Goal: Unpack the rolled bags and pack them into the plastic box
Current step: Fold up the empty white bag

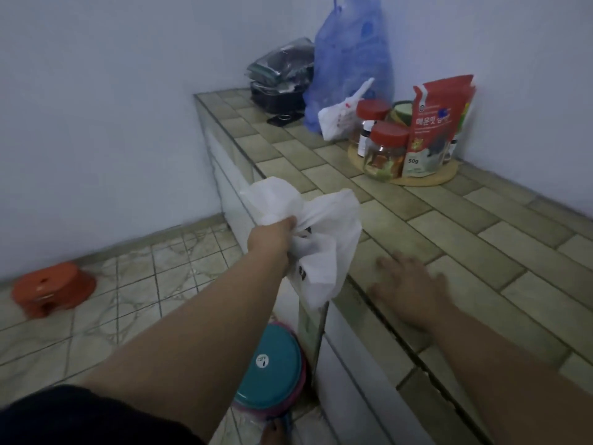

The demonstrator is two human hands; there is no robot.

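Note:
My left hand (274, 237) grips a crumpled white plastic bag (324, 239) and holds it in the air at the front edge of the tiled counter (465, 226). The bag hangs loose below my fist. My right hand (414, 289) lies flat on the counter top with its fingers spread and nothing in it. A second white bag (340, 115) stands twisted at the back of the counter. A black plastic box (277, 96) with dark packets stacked on it sits in the far corner. A large blue plastic bag (353, 65) hangs against the wall beside it.
A round wooden tray (426, 179) holds red-lidded jars and a red pouch at the back right. On the floor a teal round lid (269, 370) lies below the counter edge, and an orange stool (53, 289) stands at the left by the wall.

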